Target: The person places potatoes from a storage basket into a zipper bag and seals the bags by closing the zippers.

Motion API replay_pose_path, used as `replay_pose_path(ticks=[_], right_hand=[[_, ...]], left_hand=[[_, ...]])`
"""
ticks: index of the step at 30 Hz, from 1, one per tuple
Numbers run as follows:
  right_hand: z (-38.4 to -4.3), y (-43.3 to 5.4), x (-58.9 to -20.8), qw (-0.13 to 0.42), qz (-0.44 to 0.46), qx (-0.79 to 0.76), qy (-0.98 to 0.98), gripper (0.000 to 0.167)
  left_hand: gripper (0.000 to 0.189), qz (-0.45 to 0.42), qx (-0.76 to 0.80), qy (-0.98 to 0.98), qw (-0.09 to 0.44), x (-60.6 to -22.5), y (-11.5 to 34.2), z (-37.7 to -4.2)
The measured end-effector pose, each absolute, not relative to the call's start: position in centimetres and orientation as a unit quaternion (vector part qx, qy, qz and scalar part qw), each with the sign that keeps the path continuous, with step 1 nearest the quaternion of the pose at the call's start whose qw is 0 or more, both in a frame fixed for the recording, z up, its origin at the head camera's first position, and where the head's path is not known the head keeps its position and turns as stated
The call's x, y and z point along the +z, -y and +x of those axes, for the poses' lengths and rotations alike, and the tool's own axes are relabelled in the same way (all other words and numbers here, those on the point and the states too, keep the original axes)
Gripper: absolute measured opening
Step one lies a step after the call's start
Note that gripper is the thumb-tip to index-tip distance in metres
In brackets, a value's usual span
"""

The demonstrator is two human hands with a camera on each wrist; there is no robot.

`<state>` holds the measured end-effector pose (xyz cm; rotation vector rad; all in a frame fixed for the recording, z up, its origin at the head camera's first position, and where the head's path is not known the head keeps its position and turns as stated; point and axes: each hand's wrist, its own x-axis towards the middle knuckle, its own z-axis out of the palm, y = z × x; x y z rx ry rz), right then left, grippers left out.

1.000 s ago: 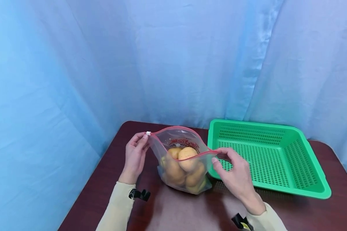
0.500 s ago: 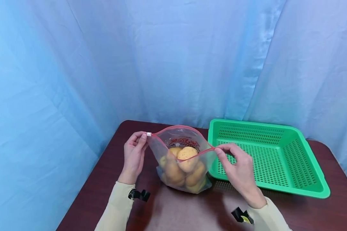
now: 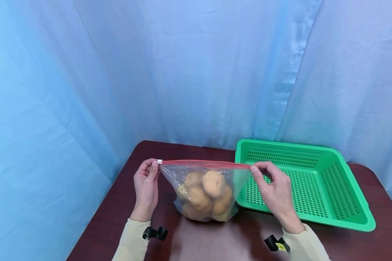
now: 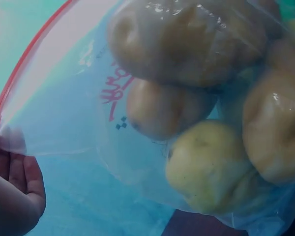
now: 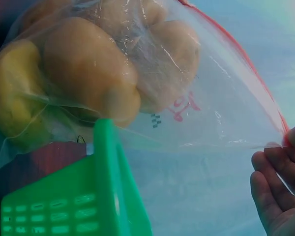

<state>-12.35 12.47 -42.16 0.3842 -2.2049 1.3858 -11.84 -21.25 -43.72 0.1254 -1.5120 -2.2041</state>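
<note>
A clear zip bag [image 3: 238,181] with a red zip edge stands on the table, filled with several potatoes [image 3: 200,199]. At the bag's top left corner my left hand [image 3: 147,185] pinches the edge beside a white slider [image 3: 159,161]. The opposite corner is pinched between thumb and forefinger of my right hand [image 3: 276,190]. Between the hands the red edge is drawn nearly straight, its two sides close together. Through the plastic in the left wrist view, potatoes [image 4: 206,162] and red print [image 4: 115,88] show. In the right wrist view, my right hand [image 5: 280,182] holds the red corner.
A green perforated plastic basket [image 3: 339,221] stands to the right of the bag, its near left part behind my right hand. The dark red table [image 3: 202,243] reaches back to blue curtains [image 3: 196,72].
The bag's mouth has gone from gaping to a nearly straight line as my hands moved slightly apart. The red edge's left end sits lower in the view.
</note>
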Motion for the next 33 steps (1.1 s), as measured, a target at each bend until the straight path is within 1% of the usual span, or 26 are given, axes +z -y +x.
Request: replay_pose_path(ticks=[6,8,10,12,15,18,19,21,23,26,30,33], right_hand=[[-12.4,-12.8,-42.3,0.231,0.138,0.487,0.831,0.006],[-12.4,-12.8,-42.2,0.228,0.148,0.483,0.833,0.010],[-12.4,-12.8,-42.0,0.237,0.165,0.473,0.833,0.016],[-12.3,-12.6,-41.7,0.263,0.191,0.455,0.829,0.022],[-12.2,-11.7,-40.8,0.329,0.246,0.422,0.808,0.026],[-12.1,-9.9,-39.4,0.387,0.299,0.390,0.780,0.035],[-12.0,-9.1,-39.0,0.397,0.315,0.383,0.772,0.038],[-11.9,-7.6,-38.3,0.408,0.338,0.373,0.762,0.039],[-11.8,-6.0,-37.7,0.408,0.359,0.368,0.755,0.037],[-11.6,-3.9,-37.3,0.393,0.384,0.366,0.751,0.035],[-11.3,-1.5,-36.8,0.354,0.403,0.352,0.768,0.026],[-11.2,0.1,-36.4,0.323,0.407,0.333,0.787,0.024]], left_hand=[[0.006,0.030,-0.790,0.564,0.238,-44.1,20.8,-11.5],[0.007,0.016,-0.784,0.573,0.239,-44.1,20.6,-11.5],[0.007,0.005,-0.778,0.581,0.239,-44.0,20.6,-11.5],[0.007,-0.002,-0.772,0.589,0.240,-44.0,20.5,-11.5],[0.007,-0.008,-0.765,0.597,0.241,-43.9,20.5,-11.4],[0.007,-0.014,-0.764,0.598,0.244,-43.8,20.5,-11.5],[0.007,-0.016,-0.765,0.595,0.245,-43.8,20.5,-11.6],[0.007,-0.017,-0.767,0.592,0.247,-43.8,20.4,-11.6],[0.006,-0.019,-0.771,0.587,0.247,-43.8,20.4,-11.6],[0.005,-0.021,-0.774,0.582,0.248,-43.8,20.3,-11.6],[0.005,-0.024,-0.773,0.580,0.255,-43.9,20.3,-11.5],[0.005,-0.028,-0.773,0.577,0.263,-43.9,20.3,-11.5]])
